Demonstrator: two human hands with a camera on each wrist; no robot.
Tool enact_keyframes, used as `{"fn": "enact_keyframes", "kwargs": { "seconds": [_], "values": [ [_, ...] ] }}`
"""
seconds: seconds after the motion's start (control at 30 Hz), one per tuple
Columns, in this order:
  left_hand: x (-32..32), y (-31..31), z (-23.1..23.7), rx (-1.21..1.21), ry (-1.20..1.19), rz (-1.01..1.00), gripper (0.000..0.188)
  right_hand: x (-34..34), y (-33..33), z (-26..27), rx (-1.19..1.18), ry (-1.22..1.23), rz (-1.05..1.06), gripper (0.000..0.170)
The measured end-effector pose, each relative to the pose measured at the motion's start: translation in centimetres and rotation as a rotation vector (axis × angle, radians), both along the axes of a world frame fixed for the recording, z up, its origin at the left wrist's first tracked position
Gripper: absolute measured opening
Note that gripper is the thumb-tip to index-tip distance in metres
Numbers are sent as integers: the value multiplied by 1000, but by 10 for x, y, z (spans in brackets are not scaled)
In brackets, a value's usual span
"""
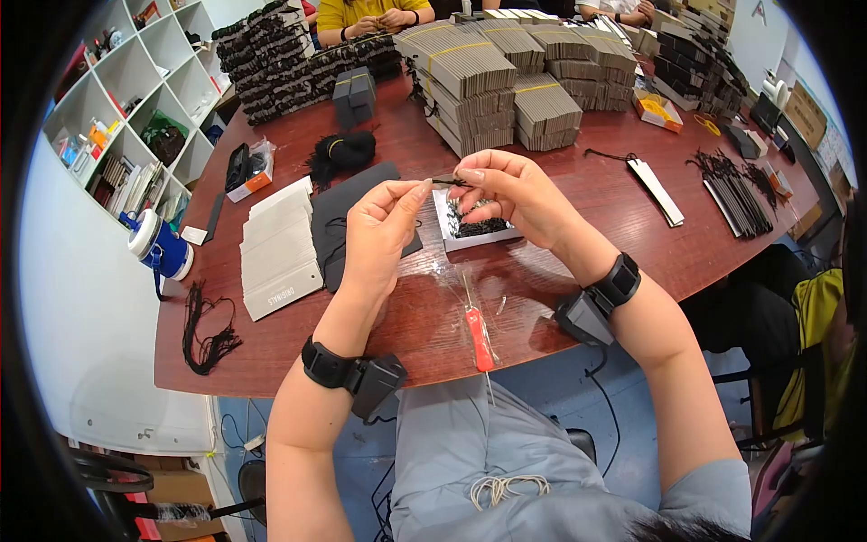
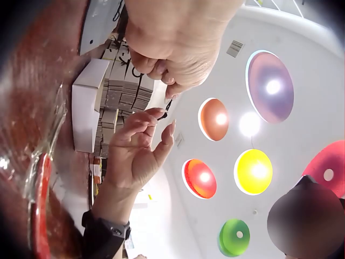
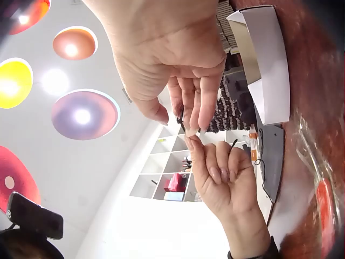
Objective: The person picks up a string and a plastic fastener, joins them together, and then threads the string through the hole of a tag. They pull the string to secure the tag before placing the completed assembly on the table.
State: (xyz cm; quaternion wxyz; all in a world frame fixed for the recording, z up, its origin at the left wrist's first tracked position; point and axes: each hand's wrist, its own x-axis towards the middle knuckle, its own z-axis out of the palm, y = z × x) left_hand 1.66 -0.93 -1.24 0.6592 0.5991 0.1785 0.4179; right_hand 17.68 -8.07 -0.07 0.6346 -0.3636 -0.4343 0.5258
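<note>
Thumb and fingertips of my left hand [image 1: 388, 217] pinch a thin black cord [image 1: 444, 182]. Part of that cord also sticks out beside the curled fingers in the right wrist view. At its other end, a small black knot or loop [image 3: 181, 115] lies against the fingertips of my right hand [image 1: 519, 194]. Both wrist views show the right thumb apart from the fingers. Under the right hand, a white open box [image 1: 479, 240] holds small black pieces, partly hidden by the fingers. A red-handled tool [image 1: 477, 339] with a thin metal shaft lies near the table edge.
Left of my hands lie grey printed cards [image 1: 280, 248], dark sheets [image 1: 361, 185] and a black cord bundle [image 1: 208, 339]. Tall stacks of grey cards [image 1: 465, 68] stand behind. White strips [image 1: 655, 191] lie at right; a blue jug [image 1: 164, 246] stands at the left edge.
</note>
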Motion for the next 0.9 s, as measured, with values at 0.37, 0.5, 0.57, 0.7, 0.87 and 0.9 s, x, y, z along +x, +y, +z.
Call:
{"fn": "enact_keyframes", "kwargs": {
  "seconds": [0.37, 0.5, 0.57, 0.7, 0.87, 0.9],
  "values": [
    [0, 1, -1, -29, -24, 9, 11, 0, -1, 0, 24, -105, 68, 22],
    [-4, 7, -2, -14, -74, -13, 10, 0, 6, -9, 163, -84, 31, 15],
    [-4, 7, -2, -15, -86, -14, 10, -3, 7, -11, 233, -35, 15, 12],
    [-4, 5, 1, -12, -71, 31, 10, -4, 4, -6, 244, -36, -32, 9],
    [-2, 4, 4, -1, -7, -6, 13, 13, 3, -1, 229, -269, -11, 8],
    [-3, 4, 7, 65, 124, -6, 12, 18, 1, 4, 197, -315, 31, 10]
  ]
}}
